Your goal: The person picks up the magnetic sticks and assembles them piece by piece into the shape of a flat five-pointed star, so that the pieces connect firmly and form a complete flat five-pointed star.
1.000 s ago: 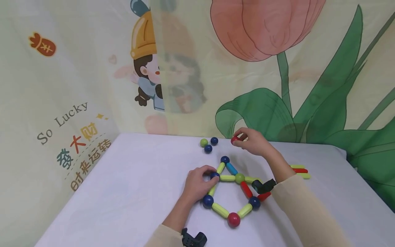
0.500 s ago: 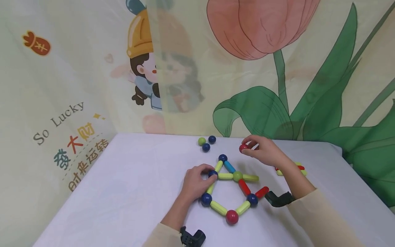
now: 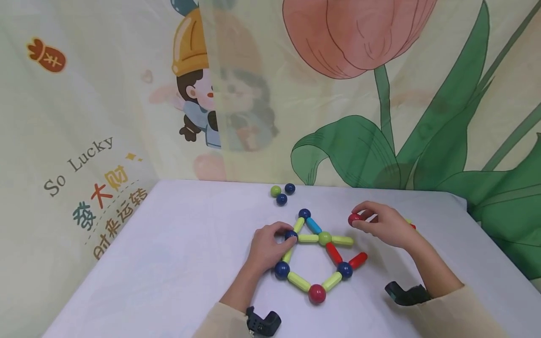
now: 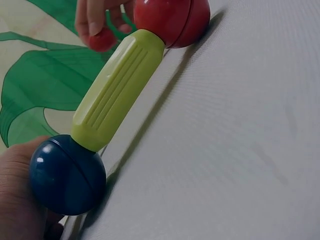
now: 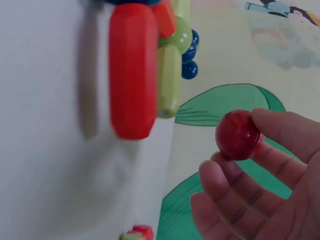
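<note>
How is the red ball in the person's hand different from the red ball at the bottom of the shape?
The red ball in the hand is pinched by the right hand, loose and joined to nothing. The red ball at the bottom lies on the white table, joined to two yellow-green sticks. The bottom one also looks a bit bigger. Both are round, shiny and red.

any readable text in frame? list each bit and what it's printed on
"So Lucky": grey letters on the printed backdrop cloth, left of the table.
"发大财": coloured characters just below it, same cloth.
"时来运转": brown characters below that, same cloth.
"羊"-like mark on the orange fruit drawing, upper left; too small to be sure.
No text shows on the magnetic sticks and balls or in either wrist view.
</note>
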`<action>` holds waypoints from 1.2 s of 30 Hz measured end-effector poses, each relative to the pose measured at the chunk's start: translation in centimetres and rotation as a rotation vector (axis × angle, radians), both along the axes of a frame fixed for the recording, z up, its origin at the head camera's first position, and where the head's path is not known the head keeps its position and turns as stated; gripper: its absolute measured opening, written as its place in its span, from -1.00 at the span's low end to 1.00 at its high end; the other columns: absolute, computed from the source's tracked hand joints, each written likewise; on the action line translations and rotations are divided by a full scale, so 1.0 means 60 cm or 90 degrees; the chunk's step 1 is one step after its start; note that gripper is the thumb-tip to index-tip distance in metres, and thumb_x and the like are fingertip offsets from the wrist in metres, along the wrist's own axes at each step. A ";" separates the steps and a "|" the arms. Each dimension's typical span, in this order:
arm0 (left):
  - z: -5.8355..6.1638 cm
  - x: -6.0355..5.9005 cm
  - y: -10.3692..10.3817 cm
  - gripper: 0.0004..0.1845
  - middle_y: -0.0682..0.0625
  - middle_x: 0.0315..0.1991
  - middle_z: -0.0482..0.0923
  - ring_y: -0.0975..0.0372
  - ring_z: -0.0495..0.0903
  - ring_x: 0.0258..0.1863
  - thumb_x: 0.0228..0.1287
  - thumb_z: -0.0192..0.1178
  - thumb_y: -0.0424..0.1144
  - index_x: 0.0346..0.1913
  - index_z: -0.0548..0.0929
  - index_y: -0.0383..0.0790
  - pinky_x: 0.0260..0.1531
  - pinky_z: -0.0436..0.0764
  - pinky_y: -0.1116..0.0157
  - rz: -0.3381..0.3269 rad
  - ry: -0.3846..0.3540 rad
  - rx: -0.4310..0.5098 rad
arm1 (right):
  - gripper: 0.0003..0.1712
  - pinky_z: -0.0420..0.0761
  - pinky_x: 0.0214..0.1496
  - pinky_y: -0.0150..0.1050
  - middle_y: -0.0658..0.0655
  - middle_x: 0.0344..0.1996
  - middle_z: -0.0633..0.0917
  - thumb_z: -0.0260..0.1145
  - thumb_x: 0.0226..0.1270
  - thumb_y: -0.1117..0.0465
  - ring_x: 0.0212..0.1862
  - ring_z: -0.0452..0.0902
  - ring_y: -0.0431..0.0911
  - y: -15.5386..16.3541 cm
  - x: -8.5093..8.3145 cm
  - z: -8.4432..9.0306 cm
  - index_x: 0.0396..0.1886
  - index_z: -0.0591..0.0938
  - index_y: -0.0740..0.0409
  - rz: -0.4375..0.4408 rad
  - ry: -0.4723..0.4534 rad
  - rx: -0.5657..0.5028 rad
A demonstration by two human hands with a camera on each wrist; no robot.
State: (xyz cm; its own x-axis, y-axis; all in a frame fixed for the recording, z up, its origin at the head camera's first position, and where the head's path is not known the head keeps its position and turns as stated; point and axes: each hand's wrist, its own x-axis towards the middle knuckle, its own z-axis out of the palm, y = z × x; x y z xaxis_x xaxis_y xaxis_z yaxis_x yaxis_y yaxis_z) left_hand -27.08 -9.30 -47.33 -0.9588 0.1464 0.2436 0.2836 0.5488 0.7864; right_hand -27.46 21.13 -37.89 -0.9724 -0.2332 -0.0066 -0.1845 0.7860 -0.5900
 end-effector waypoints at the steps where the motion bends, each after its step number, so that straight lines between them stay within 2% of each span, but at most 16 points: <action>1: 0.000 0.000 0.001 -0.72 0.06 -0.02 0.77 0.13 0.66 0.06 0.31 0.37 -0.06 0.03 0.75 0.00 0.21 0.50 -0.01 0.002 0.000 -0.002 | -0.50 0.73 -0.21 -0.18 0.27 -0.03 0.70 0.44 0.35 0.04 -0.12 0.64 0.00 0.006 0.004 -0.002 0.17 0.60 0.20 -0.005 -0.007 0.002; 11: 0.003 0.003 0.001 -0.71 0.06 0.00 0.77 0.11 0.65 0.08 0.30 0.37 -0.06 0.05 0.75 0.00 0.28 0.43 -0.06 0.004 -0.014 -0.002 | -0.52 0.71 -0.26 -0.18 0.12 -0.16 0.69 0.47 0.31 0.02 -0.23 0.61 -0.07 0.051 0.037 -0.030 0.09 0.63 0.19 -0.028 -0.081 0.009; 19: 0.006 0.004 0.001 -0.70 0.04 0.01 0.77 0.09 0.66 0.11 0.31 0.36 -0.06 0.06 0.74 -0.01 0.32 0.41 -0.08 0.003 -0.014 0.000 | -0.56 0.72 -0.24 -0.18 0.13 -0.16 0.68 0.49 0.29 0.05 -0.26 0.61 -0.07 0.057 0.054 -0.047 0.06 0.64 0.14 -0.024 -0.127 0.006; 26: 0.006 0.004 0.001 -0.71 0.04 0.00 0.77 0.10 0.66 0.11 0.31 0.36 -0.06 0.04 0.75 -0.01 0.32 0.40 -0.10 0.001 -0.014 0.000 | -0.58 0.72 -0.22 -0.18 0.12 -0.16 0.69 0.48 0.30 0.06 -0.28 0.61 -0.07 0.056 0.058 -0.057 0.06 0.65 0.14 -0.025 -0.127 -0.006; 36: 0.004 0.004 0.001 -0.71 0.05 0.00 0.77 0.10 0.66 0.12 0.31 0.37 -0.05 0.04 0.75 0.00 0.28 0.46 -0.07 -0.001 -0.017 0.005 | -0.52 0.73 -0.22 -0.17 0.16 -0.09 0.69 0.49 0.29 0.06 -0.23 0.62 -0.07 0.048 0.056 -0.051 0.13 0.64 0.14 -0.017 -0.107 -0.015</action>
State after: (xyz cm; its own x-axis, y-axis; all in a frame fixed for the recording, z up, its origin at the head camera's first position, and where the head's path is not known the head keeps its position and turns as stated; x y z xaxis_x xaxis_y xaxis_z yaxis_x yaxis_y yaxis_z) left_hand -26.86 -9.27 -47.12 -0.9648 0.1454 0.2191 0.2629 0.5418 0.7983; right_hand -24.08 23.98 -40.96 -0.9640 -0.2086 -0.1650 -0.0601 0.7752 -0.6288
